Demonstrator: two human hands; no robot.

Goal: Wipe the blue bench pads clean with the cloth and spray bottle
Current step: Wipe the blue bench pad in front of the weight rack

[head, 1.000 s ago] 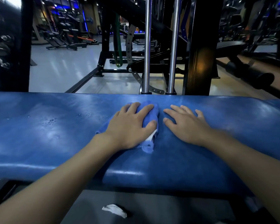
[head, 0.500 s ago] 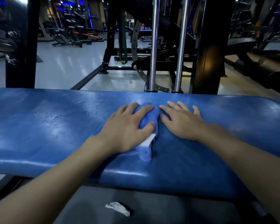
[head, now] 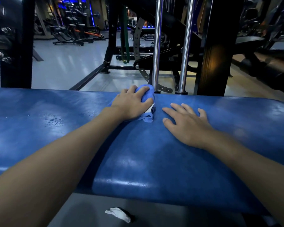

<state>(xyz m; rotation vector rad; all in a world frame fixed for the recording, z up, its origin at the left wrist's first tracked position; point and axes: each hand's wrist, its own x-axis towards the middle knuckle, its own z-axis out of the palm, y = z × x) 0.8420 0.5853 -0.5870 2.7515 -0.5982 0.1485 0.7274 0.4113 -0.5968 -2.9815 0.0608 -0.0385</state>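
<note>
Cloth (head: 150,93) at the far edge of the bench pad (head: 154,161).
Left fingers (head: 143,91) curl over the bunched blue cloth, the left hand (head: 131,104) pressing it down. The right hand (head: 187,125) lies flat just beside it, fingers straight and spread. Droplets (head: 53,119) sit farther left.

Blue bench pads (head: 154,161) carry a bunched cloth (head: 148,92) and droplets (head: 53,119).

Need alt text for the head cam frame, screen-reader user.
A person's left hand holds a bunched blue cloth against the far edge of a blue bench pad, while the right hand rests flat on the pad beside it. Water droplets sit on the pad to the left; chrome rods stand behind.
</note>
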